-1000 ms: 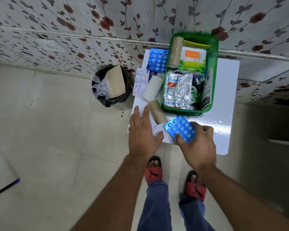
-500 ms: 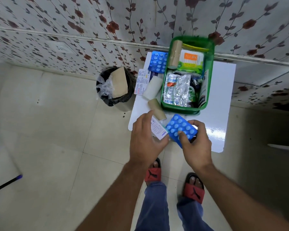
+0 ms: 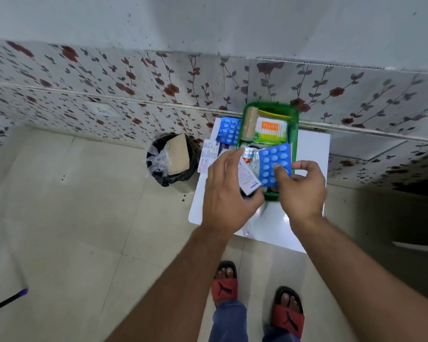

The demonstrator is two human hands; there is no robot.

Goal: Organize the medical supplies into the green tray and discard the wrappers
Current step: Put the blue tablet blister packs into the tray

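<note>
The green tray (image 3: 294, 124) stands on a small white table (image 3: 311, 149) against the wall. It holds a tan bandage roll (image 3: 249, 124), a cotton-swab box (image 3: 271, 129) and foil strips (image 3: 251, 156). My right hand (image 3: 303, 191) grips a blue blister pack (image 3: 273, 164) over the tray's near half. My left hand (image 3: 229, 193) holds a small white printed box (image 3: 248, 177) just left of it, at the tray's near-left corner. A second blue blister pack (image 3: 229, 130) lies on the table left of the tray.
A black-lined bin (image 3: 171, 159) with a cardboard piece and clear plastic stands on the floor left of the table. A white printed medicine packet (image 3: 209, 156) lies on the table's left side. My sandalled feet (image 3: 255, 292) are below. Floral wall behind.
Both hands lifted off the table's front and moved forward to the tray, the right carrying the blue blister pack, the left picking up the white box. The camera tilted upward.
</note>
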